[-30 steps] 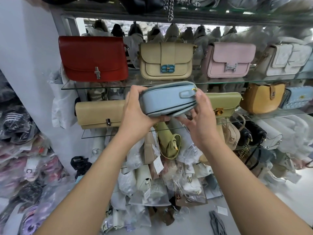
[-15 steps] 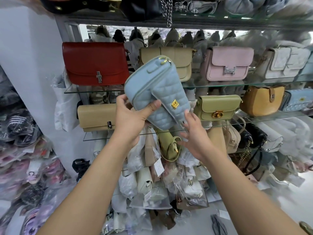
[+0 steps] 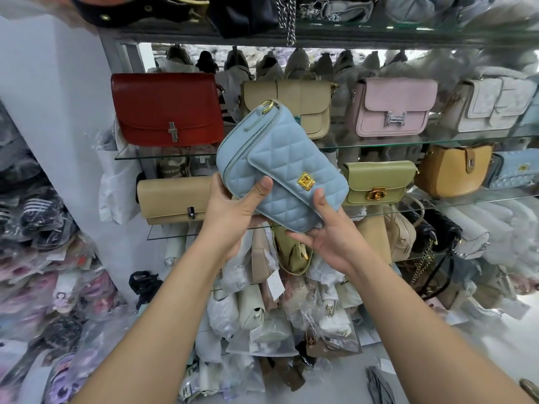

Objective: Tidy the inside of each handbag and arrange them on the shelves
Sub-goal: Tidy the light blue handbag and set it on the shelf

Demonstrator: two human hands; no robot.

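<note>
Glass shelves [image 3: 379,142] of handbags fill the wall ahead, with heaps of plastic-wrapped stock blurring together on the floor below and at the left edge. Along the top, dark bags and a metal chain [image 3: 287,18] are cut off by the frame, and what sits behind the top row is too hazy to identify.

On the upper shelf stand a red flap bag [image 3: 167,109], a beige bag [image 3: 306,103] partly hidden by the held item, a pink bag [image 3: 393,107] and a pale grey bag [image 3: 495,106]. On the shelf beneath are a long tan clutch [image 3: 172,199], an olive green bag [image 3: 379,182] with a gold clasp, a mustard saddle bag [image 3: 455,170] and a light blue bag [image 3: 516,170] cut off at the right edge.

Held up in front of these shelves, clear of both, is a light blue quilted handbag [image 3: 280,167], tilted with its gold strap ring uppermost and its gold clasp facing the viewer. It covers the gap between the tan clutch and the olive bag.

Both bare forearms reach up from the bottom corners. The left hand [image 3: 233,211] has a firm grip on the bag's lower left edge, thumb pressed across the quilted front. The right hand [image 3: 329,231] cups the bag's lower end from underneath, palm up, fingers spread, index fingertip touching the flap beside the clasp.
</note>
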